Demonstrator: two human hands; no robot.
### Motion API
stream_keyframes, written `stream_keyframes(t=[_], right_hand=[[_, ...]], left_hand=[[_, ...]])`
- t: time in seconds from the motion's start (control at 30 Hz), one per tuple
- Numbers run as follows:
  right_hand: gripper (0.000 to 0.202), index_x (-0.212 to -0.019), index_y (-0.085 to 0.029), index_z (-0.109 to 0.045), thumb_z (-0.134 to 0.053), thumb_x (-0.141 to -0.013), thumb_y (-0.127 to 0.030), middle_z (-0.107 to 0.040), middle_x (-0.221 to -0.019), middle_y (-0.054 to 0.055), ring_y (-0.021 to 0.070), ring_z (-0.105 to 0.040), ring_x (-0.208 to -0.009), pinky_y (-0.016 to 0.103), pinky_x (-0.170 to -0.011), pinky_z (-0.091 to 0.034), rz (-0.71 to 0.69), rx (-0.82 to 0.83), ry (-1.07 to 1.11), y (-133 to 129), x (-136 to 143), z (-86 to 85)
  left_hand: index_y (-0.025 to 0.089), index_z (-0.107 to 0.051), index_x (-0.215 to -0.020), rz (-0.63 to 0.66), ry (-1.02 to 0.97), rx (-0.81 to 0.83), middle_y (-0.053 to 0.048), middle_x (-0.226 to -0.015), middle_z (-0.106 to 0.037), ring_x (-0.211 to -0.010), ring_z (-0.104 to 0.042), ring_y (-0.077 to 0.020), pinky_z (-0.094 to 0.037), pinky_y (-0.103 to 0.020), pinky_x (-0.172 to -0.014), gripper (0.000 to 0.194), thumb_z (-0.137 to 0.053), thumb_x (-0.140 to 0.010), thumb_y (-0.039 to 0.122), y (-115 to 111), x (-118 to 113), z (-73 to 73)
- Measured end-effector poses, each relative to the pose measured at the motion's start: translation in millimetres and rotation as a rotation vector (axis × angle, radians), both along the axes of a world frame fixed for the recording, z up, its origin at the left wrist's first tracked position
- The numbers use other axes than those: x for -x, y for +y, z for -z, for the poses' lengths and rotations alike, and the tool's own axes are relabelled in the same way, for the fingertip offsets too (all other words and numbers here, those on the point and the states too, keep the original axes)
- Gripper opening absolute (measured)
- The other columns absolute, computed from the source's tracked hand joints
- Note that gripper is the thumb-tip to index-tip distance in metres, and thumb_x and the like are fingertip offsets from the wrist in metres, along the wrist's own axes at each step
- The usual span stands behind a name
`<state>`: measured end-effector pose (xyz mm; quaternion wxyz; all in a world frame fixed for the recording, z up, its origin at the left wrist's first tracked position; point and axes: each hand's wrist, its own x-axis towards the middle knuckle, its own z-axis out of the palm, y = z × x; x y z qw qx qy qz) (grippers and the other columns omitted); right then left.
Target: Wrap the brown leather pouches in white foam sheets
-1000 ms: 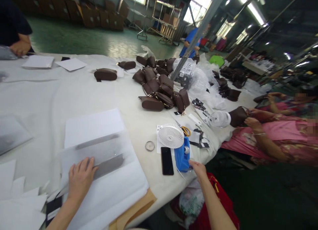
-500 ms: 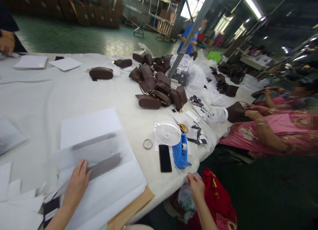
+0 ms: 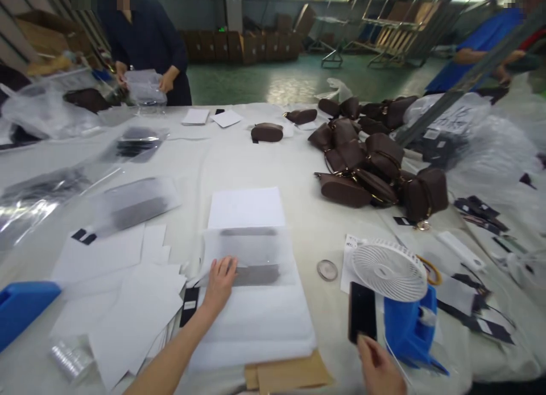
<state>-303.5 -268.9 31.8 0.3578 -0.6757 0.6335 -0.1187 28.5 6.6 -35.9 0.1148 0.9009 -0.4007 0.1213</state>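
My left hand point(image 3: 219, 284) lies on a translucent wrapping sheet point(image 3: 247, 253), its fingers stretched over the left side. A grey-brown flat shape shows blurrily through the sheet, which rests on a stack of white paper point(image 3: 260, 321). Beside the wrist is a black tag point(image 3: 189, 307) with a white label. My right hand point(image 3: 379, 366) is at the table's front, thumb and fingers drawn together by the lower end of a black phone point(image 3: 362, 312). Whatever it pinches, if anything, is hidden. A thin white cord from the blue-based fan point(image 3: 390, 270) runs close to that hand.
Brown handbags point(image 3: 343, 150) are heaped at the back right. A clear ring-shaped roll point(image 3: 327, 270) lies left of the fan. Loose white sheets point(image 3: 132, 310) and another translucent packet point(image 3: 136, 204) are on the left. Across the table a person point(image 3: 149, 48) handles a clear bag.
My view has swung left, bringing the person across the table into sight. My right hand has come from the table's edge by the fan to the phone's lower end. My left hand stays on the sheet.
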Motion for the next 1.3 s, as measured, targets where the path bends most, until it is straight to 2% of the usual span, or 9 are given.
stream_keyframes(t=[0.1,0.2,0.3,0.43,0.63,0.8,0.93,1.13,1.3], right_hand=[[0.042,-0.083,-0.021,-0.068,-0.066,-0.058,-0.054,-0.07,-0.082,0.008,0.026,-0.063,-0.078,0.038,-0.075,-0.05,-0.262,-0.239,-0.373,56,-104,-16.0],[0.044,-0.089,-0.018,-0.068,-0.071,-0.062,-0.052,-0.07,-0.081,0.006,0.0208,-0.063,-0.077,0.033,-0.072,-0.052,-0.349,-0.49,-0.604,104,-175,-23.0],[0.042,-0.092,-0.018,-0.068,-0.073,-0.064,-0.049,-0.069,-0.079,0.004,0.0164,-0.063,-0.076,0.028,-0.073,-0.051,-0.312,-0.633,-0.725,131,-215,-21.9],[0.042,-0.091,-0.018,-0.068,-0.077,-0.061,-0.046,-0.07,-0.08,0.003,0.0129,-0.061,-0.07,0.025,-0.069,-0.049,-0.259,-0.733,-0.777,142,-248,-8.8],[0.037,-0.081,-0.015,-0.07,-0.076,-0.058,-0.044,-0.07,-0.071,0.003,0.0117,-0.056,-0.058,0.025,-0.059,-0.045,-0.204,-0.695,-0.697,141,-268,19.8],[0.035,-0.078,-0.013,-0.071,-0.071,-0.063,-0.045,-0.068,-0.065,0.002,0.0115,-0.054,-0.055,0.024,-0.056,-0.043,-0.263,-0.6,-0.639,140,-270,31.8],[0.037,-0.081,-0.013,-0.068,-0.072,-0.061,-0.044,-0.069,-0.066,0.002,0.0135,-0.059,-0.058,0.026,-0.06,-0.047,-0.211,-0.583,-0.631,146,-268,34.6],[0.055,-0.104,-0.016,-0.049,-0.071,-0.063,-0.046,-0.069,-0.062,0.002,0.0175,-0.062,-0.053,0.028,-0.056,-0.048,-0.112,-0.49,-0.576,155,-265,37.7],[0.04,-0.092,-0.021,-0.048,-0.06,-0.072,-0.054,-0.057,-0.047,-0.005,0.0176,-0.054,-0.043,0.027,-0.048,-0.038,-0.303,-0.164,-0.381,155,-259,47.4]], left_hand=[[0.021,-0.039,-0.137,0.014,0.03,0.004,-0.013,-0.129,-0.052,-0.119,-0.046,-0.026,-0.032,-0.052,-0.106,0.049,-0.041,-0.089,0.015,1,6,-1.4],[0.022,-0.035,-0.14,0.024,0.049,0.01,-0.012,-0.13,-0.051,-0.119,-0.046,-0.0257,-0.031,-0.052,-0.107,0.053,-0.04,-0.088,0.012,-1,11,-4.4],[0.022,-0.034,-0.14,0.024,0.076,0.023,-0.012,-0.131,-0.05,-0.119,-0.045,-0.0255,-0.031,-0.051,-0.107,0.056,-0.039,-0.086,0.007,-5,13,-6.0],[0.022,-0.035,-0.139,0.032,0.123,0.051,-0.011,-0.132,-0.049,-0.118,-0.044,-0.0256,-0.032,-0.051,-0.105,0.057,-0.039,-0.084,0.006,-8,14,-2.9],[0.021,-0.027,-0.142,0.069,0.201,0.061,-0.011,-0.13,-0.047,-0.115,-0.043,-0.0244,-0.031,-0.049,-0.105,0.058,-0.041,-0.087,0.01,-9,14,-10.3],[0.037,-0.02,-0.142,0.068,0.287,-0.113,-0.008,-0.121,-0.046,-0.096,-0.047,-0.0233,-0.043,-0.039,-0.084,0.078,-0.043,-0.077,0.001,-19,1,-45.4],[0.035,-0.024,-0.141,0.06,0.356,-0.235,-0.008,-0.11,-0.047,-0.093,-0.045,-0.0244,-0.041,-0.035,-0.075,0.08,-0.048,-0.072,0.002,-29,-11,-66.8],[0.036,-0.025,-0.14,0.038,0.382,-0.265,-0.009,-0.111,-0.045,-0.095,-0.044,-0.0249,-0.041,-0.035,-0.077,0.075,-0.05,-0.076,0.007,-29,-13,-68.0],[0.04,-0.024,-0.14,0.03,0.415,-0.278,-0.009,-0.112,-0.045,-0.097,-0.045,-0.026,-0.041,-0.037,-0.08,0.075,-0.057,-0.078,0.013,-29,-14,-61.6]])
